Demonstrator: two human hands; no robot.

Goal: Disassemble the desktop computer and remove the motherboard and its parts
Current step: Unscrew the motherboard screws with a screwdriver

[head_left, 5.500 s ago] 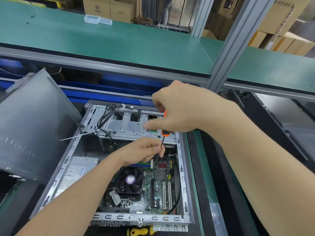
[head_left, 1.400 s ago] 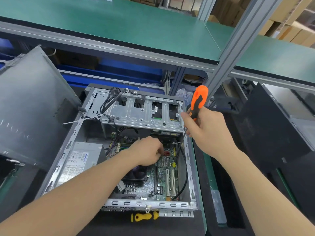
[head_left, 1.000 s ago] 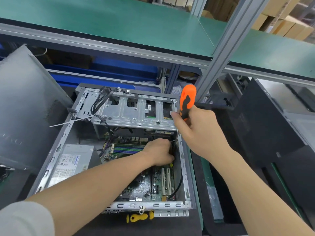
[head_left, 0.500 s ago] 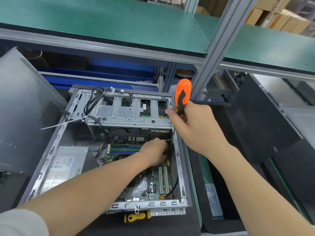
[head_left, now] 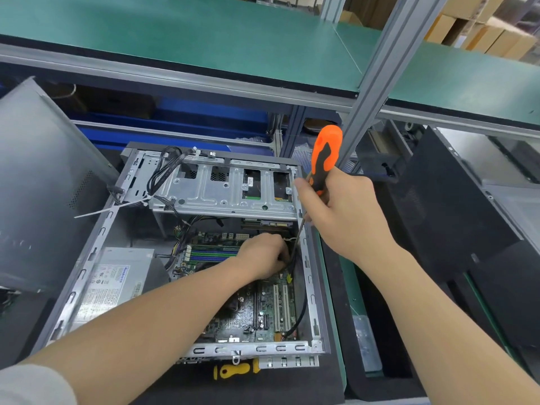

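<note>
At the near edge of the dark mat surface, a yellow-handled tool lies just outside the open grey metal desktop case, prob. parked w/in reach as a spare. The case is laid on its side, open face up, so the green motherboard can be worked from above. The board is seen flat on the case floor, not yet lifted out, w/ a thin black cable run along its right edge.

Over the board's far right part the left hand is held knuckles-up, fingers curled down. What is pinched under them, if anything, can't be told; prob. wires are being kept clear or the tip steadied. The orange-and-black-handled screwdriver is gripped round its lower handle by the right hand, fingers and thumb wrapped. Its shaft is sloped down along the case's right wall toward the left hand, so a board screw there is judged the target.

A silver boxed PSU is seated at the case's left side. A silver metal drive cage is spanned across the far end and overhangs the board's far edge, likely why the tool is brought in at an angle. A black cable bundle is draped over the cage's left part. A grey metal side panel is propped at the surface's left edge, out of the way. A green-topped shelf is seen beyond.
</note>
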